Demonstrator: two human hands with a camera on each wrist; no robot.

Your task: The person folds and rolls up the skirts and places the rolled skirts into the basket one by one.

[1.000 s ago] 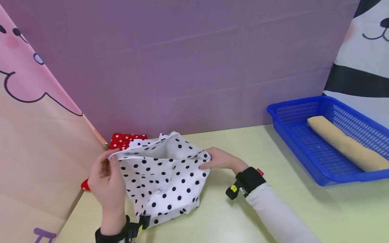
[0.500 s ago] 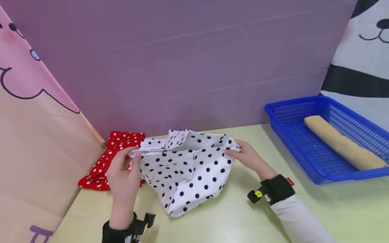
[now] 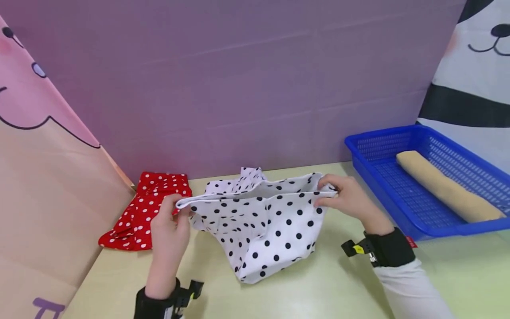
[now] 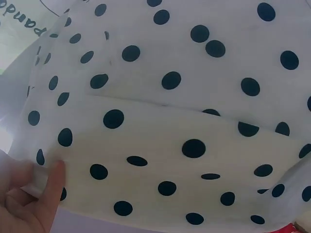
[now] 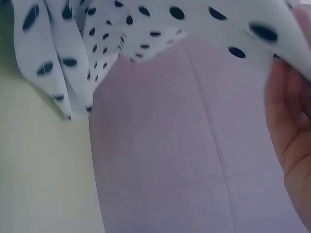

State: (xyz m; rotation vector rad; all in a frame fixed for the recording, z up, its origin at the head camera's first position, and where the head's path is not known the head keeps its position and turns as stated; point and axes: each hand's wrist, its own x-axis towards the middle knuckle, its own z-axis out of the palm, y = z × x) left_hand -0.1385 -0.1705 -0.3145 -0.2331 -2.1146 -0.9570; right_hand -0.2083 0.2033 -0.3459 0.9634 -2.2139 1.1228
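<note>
The left hand (image 3: 171,230) has its grip nearly closed, thumb and fingers pinching the left end of the white dotted bag's (image 3: 279,226) rim; the right hand (image 3: 350,201) pinches the right end, the same narrow grip. The bag is between them over the counter (image 3: 318,292), left of the blue basket (image 3: 422,230). Its mouth faces up, slightly parted; the long rim runs left to right, its right end a little higher, and a lower corner points toward the person.
</note>
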